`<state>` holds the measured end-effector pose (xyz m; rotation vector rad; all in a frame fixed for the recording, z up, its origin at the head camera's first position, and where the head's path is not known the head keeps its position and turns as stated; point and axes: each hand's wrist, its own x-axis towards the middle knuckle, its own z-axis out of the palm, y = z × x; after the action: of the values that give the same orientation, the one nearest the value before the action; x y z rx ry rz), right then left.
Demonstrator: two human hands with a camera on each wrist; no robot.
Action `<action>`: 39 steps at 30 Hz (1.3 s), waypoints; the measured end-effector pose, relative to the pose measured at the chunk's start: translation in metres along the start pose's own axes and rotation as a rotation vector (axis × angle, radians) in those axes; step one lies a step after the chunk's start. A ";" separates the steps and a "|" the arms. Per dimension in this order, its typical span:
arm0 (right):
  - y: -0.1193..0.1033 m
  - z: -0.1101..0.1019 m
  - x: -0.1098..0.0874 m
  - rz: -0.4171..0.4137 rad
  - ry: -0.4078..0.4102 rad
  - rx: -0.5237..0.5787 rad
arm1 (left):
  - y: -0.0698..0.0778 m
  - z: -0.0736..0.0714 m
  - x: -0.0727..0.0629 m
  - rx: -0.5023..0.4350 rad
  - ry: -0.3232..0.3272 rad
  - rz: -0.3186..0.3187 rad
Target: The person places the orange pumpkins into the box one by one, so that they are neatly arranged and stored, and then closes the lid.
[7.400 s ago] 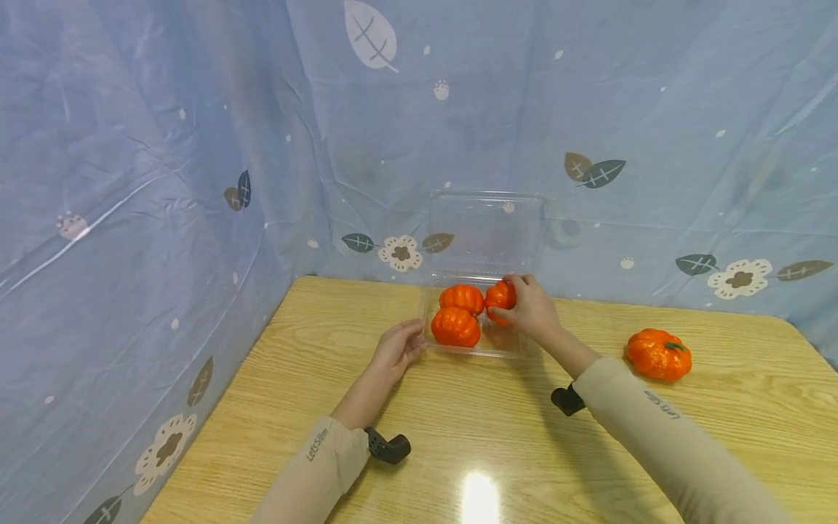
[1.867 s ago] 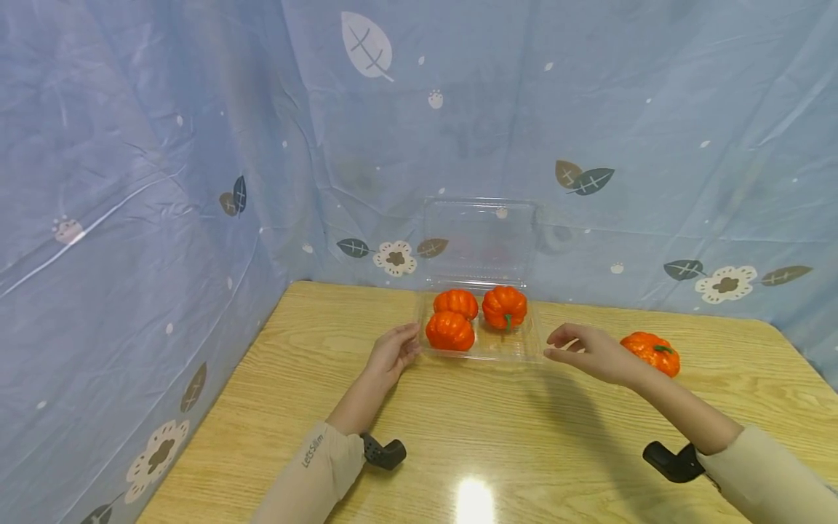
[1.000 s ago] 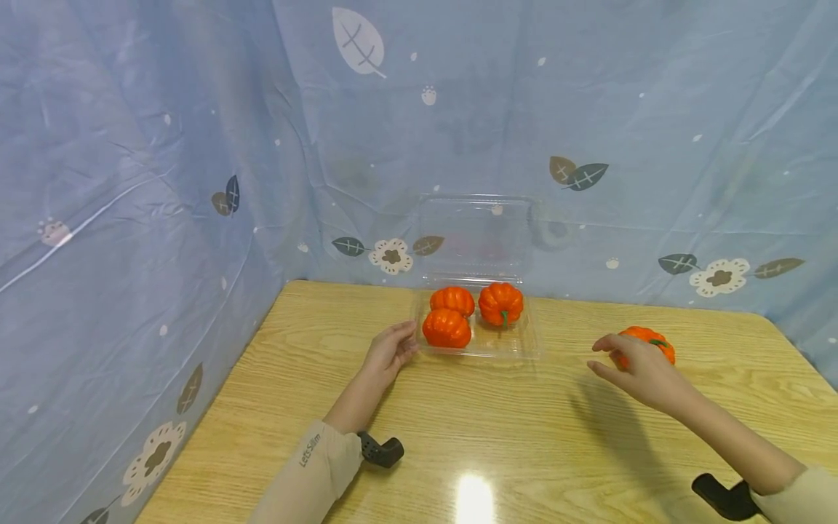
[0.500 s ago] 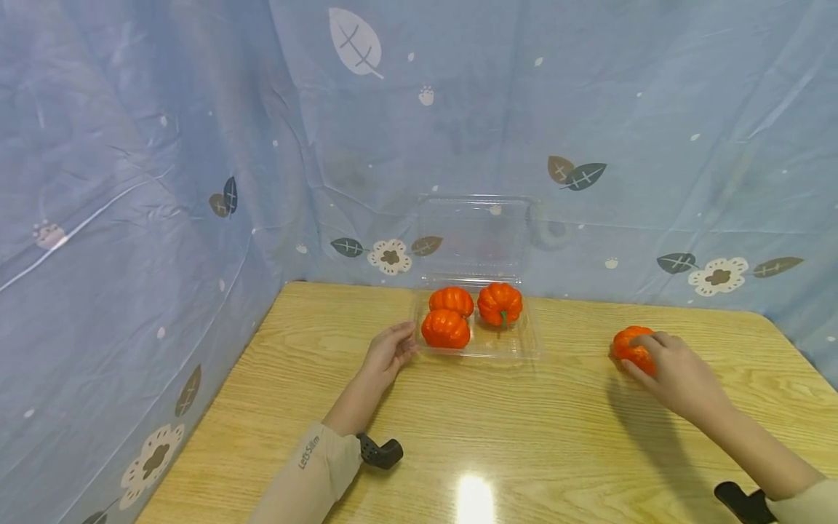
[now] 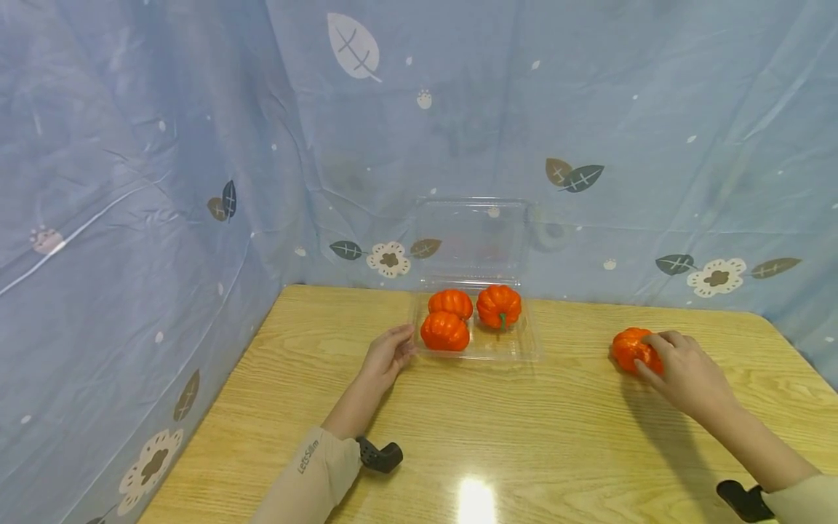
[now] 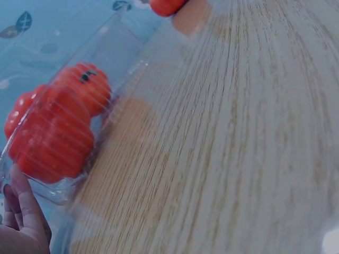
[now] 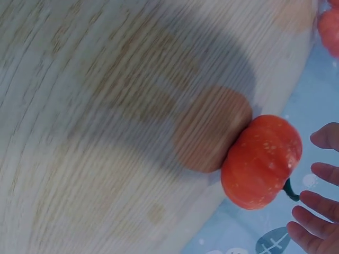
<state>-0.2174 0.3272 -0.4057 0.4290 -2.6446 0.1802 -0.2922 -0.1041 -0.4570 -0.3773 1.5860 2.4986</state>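
Three pumpkins [image 5: 500, 306] inside the clear box [image 5: 484, 356]; touches its left side with relaxed left hand [image 5: 388, 353], spreads right hand [image 5: 690, 375] loosely close to a fourth pumpkin [image 5: 628, 351], on desk [image 5: 556, 422] right of the box.

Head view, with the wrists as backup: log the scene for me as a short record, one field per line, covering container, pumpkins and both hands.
Container: clear container on the wooden table, lid raised at the back
Inside: three orange pumpkins: rear-left pumpkin, front-left pumpkin, right pumpkin
Outside: one loose pumpkin, right of the container
Left hand: at the container's left front corner
Right hand: at the loose pumpkin, fingers extended; contact unclear
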 end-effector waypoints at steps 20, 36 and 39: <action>0.008 0.018 -0.005 0.039 0.002 0.002 | 0.000 -0.001 -0.002 -0.007 -0.011 0.003; 0.009 0.028 -0.003 0.104 -0.002 0.056 | -0.001 -0.001 -0.001 -0.006 -0.017 0.007; 0.007 0.031 -0.003 0.116 -0.007 0.064 | -0.001 -0.001 -0.001 -0.019 -0.019 0.004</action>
<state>-0.2296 0.3283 -0.4346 0.2977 -2.6780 0.3012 -0.2913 -0.1045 -0.4578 -0.3523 1.5594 2.5143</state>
